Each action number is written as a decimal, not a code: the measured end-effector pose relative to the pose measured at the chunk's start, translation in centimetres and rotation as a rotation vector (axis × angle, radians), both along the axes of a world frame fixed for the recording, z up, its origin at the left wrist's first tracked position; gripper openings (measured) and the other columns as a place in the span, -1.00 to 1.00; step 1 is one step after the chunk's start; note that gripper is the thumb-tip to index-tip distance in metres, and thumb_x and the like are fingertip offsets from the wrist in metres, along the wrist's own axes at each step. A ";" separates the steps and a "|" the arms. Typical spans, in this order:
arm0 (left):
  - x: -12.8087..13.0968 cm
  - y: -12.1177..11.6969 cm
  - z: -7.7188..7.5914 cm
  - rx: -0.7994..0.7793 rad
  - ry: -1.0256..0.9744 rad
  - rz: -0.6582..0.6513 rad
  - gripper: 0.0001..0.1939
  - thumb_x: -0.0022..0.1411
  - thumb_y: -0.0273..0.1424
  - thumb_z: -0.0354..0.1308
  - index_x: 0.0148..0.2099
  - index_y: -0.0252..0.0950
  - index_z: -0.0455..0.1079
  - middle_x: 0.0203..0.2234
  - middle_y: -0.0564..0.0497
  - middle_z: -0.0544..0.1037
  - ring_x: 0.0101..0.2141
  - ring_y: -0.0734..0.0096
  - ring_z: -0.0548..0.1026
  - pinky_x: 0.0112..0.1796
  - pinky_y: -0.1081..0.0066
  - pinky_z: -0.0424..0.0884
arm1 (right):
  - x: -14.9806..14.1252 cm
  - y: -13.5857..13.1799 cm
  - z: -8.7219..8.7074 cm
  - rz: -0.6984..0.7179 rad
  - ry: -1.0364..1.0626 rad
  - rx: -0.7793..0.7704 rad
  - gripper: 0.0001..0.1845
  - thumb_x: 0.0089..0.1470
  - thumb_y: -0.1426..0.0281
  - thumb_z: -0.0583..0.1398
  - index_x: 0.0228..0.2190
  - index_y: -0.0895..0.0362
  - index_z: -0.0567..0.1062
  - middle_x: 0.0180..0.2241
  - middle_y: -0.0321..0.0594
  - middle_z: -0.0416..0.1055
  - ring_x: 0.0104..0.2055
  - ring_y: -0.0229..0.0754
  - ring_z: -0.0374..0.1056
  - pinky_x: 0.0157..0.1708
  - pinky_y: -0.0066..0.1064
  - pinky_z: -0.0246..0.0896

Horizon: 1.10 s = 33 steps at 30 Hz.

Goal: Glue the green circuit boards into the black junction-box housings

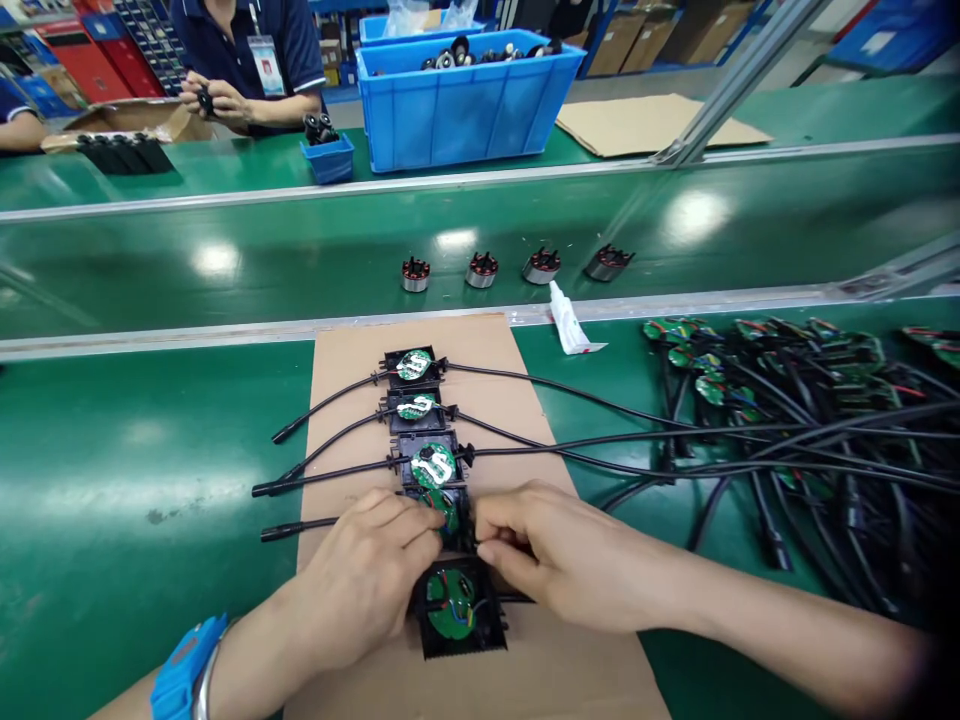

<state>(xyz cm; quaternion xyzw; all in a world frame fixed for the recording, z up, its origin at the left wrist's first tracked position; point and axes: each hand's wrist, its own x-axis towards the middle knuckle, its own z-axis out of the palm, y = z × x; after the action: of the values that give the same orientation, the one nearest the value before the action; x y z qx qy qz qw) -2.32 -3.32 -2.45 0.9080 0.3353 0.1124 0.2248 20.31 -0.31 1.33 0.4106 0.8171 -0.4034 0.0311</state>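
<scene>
Left hand (379, 560) and right hand (559, 550) closed in on the fourth black housing (459, 535)

A heap of wired circuit boards (795, 365) crowded the right of the green worktop (150, 450), and black cables (600, 440) ran from it across to the cardboard sheet (555, 690) where the housings lay. A crumpled white tube (568, 322) sat just beyond the sheet, near the metal edge. On the green strip behind stood the wound metal cores (481, 268). Farther back were a large blue bin (465, 110), a small blue bin (328, 160), a flat brown board (652, 125) and a slanting metal post (739, 80). A co-worker (251, 60) held a small black part (204, 98).

Five housings stood in a column, each with one round board; the far three boards showed white patches. The cores numbered four, the blue bins on that side at least three. Three cables crossed from the right to the far housings.

The fourth housing, counted from the far end, lay between the hands. The left hand's bent fingers touched its board (442, 507) and hid its left edge. The right hand was curled at its right edge, thumb near forefinger; whether either hand gripped anything could not be told.
</scene>
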 end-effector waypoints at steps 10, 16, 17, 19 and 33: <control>0.0 0.0 -0.1 0.026 0.057 -0.018 -0.66 0.28 -0.61 -0.07 0.05 -0.28 0.31 -0.07 -0.04 0.49 -0.07 0.25 0.41 -0.02 0.22 0.31 | 1.0 -1.6 -4.9 0.103 0.055 0.803 -0.72 0.13 0.62 -0.03 -0.51 0.16 0.35 -0.52 -0.24 0.28 -0.48 -0.24 0.13 -0.50 -0.41 -0.02; 0.8 -0.1 0.4 0.072 0.136 -0.045 -0.47 0.22 -0.56 -0.01 0.25 -0.30 0.14 -0.09 -0.08 0.46 -0.15 0.19 0.40 -0.10 0.21 0.33 | 0.7 -2.1 -4.9 0.238 0.022 0.952 -0.71 0.17 0.60 -0.05 -0.44 0.18 0.41 -0.47 -0.18 0.34 -0.43 -0.18 0.19 -0.48 -0.38 0.02; 1.1 -0.1 0.6 0.067 0.161 -0.032 -0.48 0.19 -0.55 0.01 0.21 -0.31 0.19 -0.13 -0.08 0.47 -0.19 0.19 0.40 -0.15 0.21 0.34 | 0.5 -2.0 -4.7 0.278 0.001 0.958 -0.72 0.17 0.59 -0.04 -0.42 0.18 0.42 -0.48 -0.18 0.33 -0.44 -0.17 0.19 -0.50 -0.37 -0.01; 1.7 -0.1 0.9 0.056 0.205 0.011 -0.54 0.11 -0.53 0.05 0.10 -0.33 0.31 -0.21 -0.08 0.46 -0.26 0.19 0.38 -0.22 0.22 0.35 | 0.2 -1.7 -4.3 0.318 -0.049 0.886 -0.76 0.15 0.59 -0.01 -0.40 0.17 0.41 -0.49 -0.20 0.32 -0.46 -0.17 0.17 -0.53 -0.36 -0.08; 2.0 -0.8 0.5 0.115 0.234 0.037 -0.42 0.09 -0.59 0.02 0.20 -0.37 0.24 -0.20 -0.08 0.45 -0.23 0.19 0.33 -0.16 0.19 0.26 | 0.8 -1.0 -4.7 -0.071 0.248 0.550 -0.71 0.22 0.54 -0.05 -0.35 0.22 0.46 -0.39 -0.13 0.33 -0.29 -0.17 0.20 -0.28 -0.34 0.15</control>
<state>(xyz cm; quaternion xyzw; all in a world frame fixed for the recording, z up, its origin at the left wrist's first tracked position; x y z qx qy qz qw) -0.30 -4.12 -1.99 0.9200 0.3686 0.0290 0.1297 21.13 -1.34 -3.40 0.3796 0.8783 -0.2150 -0.1955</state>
